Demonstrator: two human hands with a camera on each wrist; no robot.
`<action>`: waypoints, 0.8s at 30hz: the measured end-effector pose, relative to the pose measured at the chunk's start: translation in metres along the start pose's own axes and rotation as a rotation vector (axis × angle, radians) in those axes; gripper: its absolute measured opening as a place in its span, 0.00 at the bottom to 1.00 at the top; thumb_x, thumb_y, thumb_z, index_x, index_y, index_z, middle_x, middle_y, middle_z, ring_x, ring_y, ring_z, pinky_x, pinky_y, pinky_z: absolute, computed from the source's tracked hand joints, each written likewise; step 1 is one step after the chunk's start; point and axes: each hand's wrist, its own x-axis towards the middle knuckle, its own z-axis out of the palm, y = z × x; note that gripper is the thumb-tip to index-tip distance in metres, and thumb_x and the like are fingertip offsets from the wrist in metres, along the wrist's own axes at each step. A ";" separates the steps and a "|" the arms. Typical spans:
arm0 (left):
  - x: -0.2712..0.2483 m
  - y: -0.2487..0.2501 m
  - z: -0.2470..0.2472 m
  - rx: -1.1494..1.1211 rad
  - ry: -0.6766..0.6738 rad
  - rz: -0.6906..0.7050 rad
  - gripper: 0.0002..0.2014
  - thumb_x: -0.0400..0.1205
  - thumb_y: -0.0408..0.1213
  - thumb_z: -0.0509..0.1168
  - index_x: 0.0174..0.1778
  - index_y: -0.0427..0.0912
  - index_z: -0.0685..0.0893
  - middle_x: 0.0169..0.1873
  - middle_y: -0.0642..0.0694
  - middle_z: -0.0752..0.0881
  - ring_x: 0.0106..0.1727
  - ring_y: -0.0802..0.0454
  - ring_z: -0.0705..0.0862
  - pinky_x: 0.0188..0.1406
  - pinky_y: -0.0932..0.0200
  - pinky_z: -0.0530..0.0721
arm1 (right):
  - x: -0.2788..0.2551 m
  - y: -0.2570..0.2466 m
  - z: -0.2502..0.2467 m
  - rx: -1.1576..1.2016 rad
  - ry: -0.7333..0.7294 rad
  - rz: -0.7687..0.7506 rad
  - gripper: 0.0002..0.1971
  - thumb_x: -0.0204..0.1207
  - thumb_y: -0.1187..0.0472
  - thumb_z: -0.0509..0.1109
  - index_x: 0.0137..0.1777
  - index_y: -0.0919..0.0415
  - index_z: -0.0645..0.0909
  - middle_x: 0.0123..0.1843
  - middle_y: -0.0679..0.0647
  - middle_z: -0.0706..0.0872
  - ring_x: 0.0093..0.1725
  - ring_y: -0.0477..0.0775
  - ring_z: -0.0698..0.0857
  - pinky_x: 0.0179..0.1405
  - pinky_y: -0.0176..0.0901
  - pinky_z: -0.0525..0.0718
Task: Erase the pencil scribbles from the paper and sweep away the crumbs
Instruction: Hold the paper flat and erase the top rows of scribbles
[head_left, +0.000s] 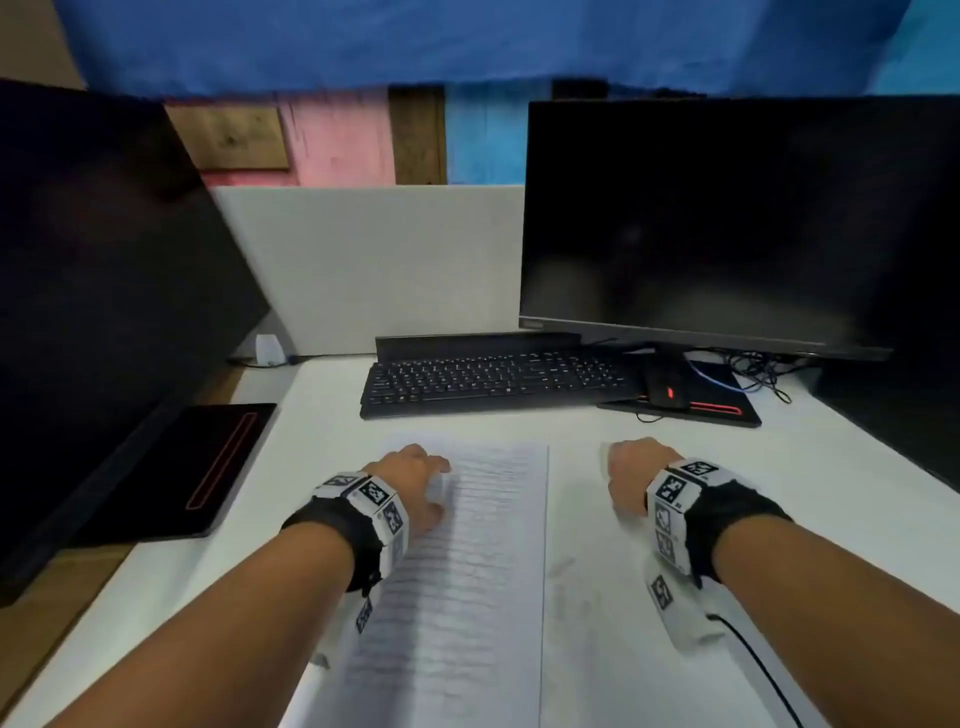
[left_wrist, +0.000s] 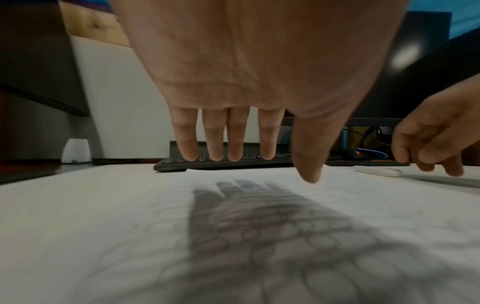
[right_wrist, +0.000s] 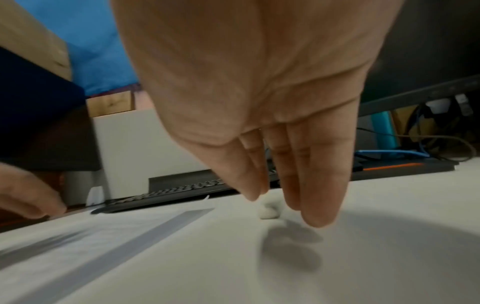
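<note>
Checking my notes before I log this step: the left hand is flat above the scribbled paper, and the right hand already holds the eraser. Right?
Not quite. The right hand holds nothing: the right wrist view shows the eraser lying on the desk just beyond its straight fingers. The left hand is indeed flat above the scribbled paper.

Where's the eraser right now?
In the right wrist view, the eraser lies on the white desk, just beyond the right hand's fingertips, right of the paper and in front of the keyboard.
</note>
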 end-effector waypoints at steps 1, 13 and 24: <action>0.008 0.001 -0.001 -0.002 -0.009 0.001 0.30 0.82 0.48 0.65 0.81 0.56 0.65 0.79 0.50 0.65 0.76 0.47 0.72 0.72 0.50 0.75 | 0.009 0.003 -0.001 0.025 -0.008 0.019 0.14 0.80 0.65 0.65 0.65 0.62 0.79 0.62 0.58 0.84 0.55 0.57 0.85 0.43 0.41 0.77; 0.054 0.012 0.004 0.039 -0.117 -0.079 0.34 0.80 0.65 0.62 0.81 0.59 0.64 0.78 0.48 0.67 0.76 0.44 0.70 0.69 0.42 0.78 | 0.064 0.011 0.001 0.091 0.004 0.093 0.15 0.80 0.47 0.65 0.47 0.59 0.72 0.46 0.53 0.81 0.46 0.56 0.79 0.39 0.42 0.75; 0.039 0.042 0.006 0.027 -0.159 -0.150 0.33 0.80 0.66 0.60 0.79 0.56 0.67 0.72 0.45 0.65 0.74 0.41 0.67 0.64 0.43 0.75 | 0.046 -0.036 -0.020 0.252 0.026 -0.232 0.10 0.79 0.49 0.68 0.53 0.54 0.77 0.51 0.51 0.83 0.51 0.52 0.81 0.47 0.42 0.78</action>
